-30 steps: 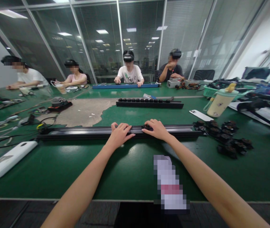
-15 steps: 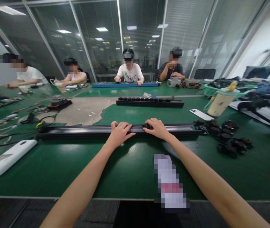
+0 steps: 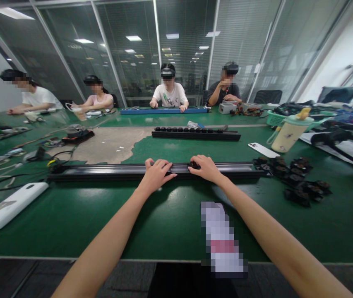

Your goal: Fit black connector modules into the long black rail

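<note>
A long black rail [image 3: 120,169] with a shiny inner strip lies across the green table in front of me. My left hand [image 3: 157,174] rests over the rail near its middle, fingers bent across it and thumb along the front side. To its right, my right hand [image 3: 206,167] pinches a small black block [image 3: 195,164] at the top of the rail. The fingers partly cover this block. Several similar black blocks [image 3: 300,176] are heaped by the rail's right end.
Beyond lies a second black rail [image 3: 195,135] with a row of black blocks. A white phone [image 3: 262,150] and a cup [image 3: 291,134] stand to the right. A white power bank-like object [image 3: 15,205] is at left. Co-workers sit across the table [image 3: 80,231].
My right hand has shifted very slightly to the right with the black block. The left hand and the rail stay where they were.
</note>
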Available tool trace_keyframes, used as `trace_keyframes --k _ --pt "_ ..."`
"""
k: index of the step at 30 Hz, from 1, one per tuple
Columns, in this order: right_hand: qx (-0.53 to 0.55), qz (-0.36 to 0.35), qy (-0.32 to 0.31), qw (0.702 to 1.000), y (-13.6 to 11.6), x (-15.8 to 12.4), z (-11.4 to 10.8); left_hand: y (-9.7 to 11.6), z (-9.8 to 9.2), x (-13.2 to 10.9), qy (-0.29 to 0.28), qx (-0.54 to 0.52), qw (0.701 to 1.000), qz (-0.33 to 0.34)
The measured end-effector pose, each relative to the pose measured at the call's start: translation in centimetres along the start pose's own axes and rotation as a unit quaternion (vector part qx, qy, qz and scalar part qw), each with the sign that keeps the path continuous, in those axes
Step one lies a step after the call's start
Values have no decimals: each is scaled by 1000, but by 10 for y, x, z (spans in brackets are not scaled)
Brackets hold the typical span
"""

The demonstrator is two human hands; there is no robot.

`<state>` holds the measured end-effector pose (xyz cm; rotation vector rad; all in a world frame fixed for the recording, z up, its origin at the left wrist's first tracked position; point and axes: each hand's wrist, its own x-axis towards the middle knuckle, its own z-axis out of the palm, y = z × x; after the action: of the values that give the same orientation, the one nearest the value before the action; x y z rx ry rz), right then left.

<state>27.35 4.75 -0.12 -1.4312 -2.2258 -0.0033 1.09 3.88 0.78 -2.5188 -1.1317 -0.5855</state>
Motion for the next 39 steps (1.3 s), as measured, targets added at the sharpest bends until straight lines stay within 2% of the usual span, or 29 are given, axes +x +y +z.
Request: trace_keyframes --k 39 --pt "4 11 -1 1000 1 0 -1 1 -1 0 1 -12 1000 -13"
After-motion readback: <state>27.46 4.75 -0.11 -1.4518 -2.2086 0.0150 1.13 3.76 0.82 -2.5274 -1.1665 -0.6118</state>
